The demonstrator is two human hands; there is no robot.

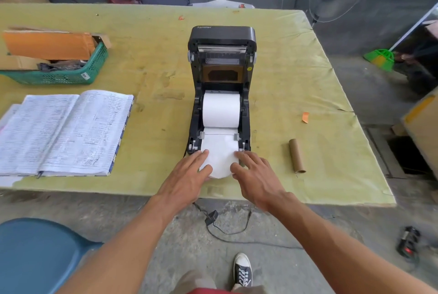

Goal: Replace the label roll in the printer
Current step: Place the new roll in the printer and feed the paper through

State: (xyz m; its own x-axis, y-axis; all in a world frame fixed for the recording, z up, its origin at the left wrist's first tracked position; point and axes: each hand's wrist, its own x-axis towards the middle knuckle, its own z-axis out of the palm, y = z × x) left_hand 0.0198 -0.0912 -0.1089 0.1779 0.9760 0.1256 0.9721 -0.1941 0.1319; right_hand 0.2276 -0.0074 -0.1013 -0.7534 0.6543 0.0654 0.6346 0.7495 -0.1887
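Note:
A black label printer (222, 37) stands on the table with its lid raised. A full white label roll (221, 110) sits in its bay. The roll's loose paper end (219, 154) runs forward between two grey guides and hangs out over the front. My left hand (189, 175) holds the paper's left edge and my right hand (254, 175) holds its right edge, fingers and thumbs pinching it. An empty brown cardboard core (296, 156) lies on the table to the right of the printer.
An open written ledger (64, 132) lies at the left, with a green basket (71, 73) of cardboard behind it. An orange scrap (305, 117) lies at the right. The printer's cable and adapter (211, 216) hang below the table edge. A blue chair (40, 255) is at my lower left.

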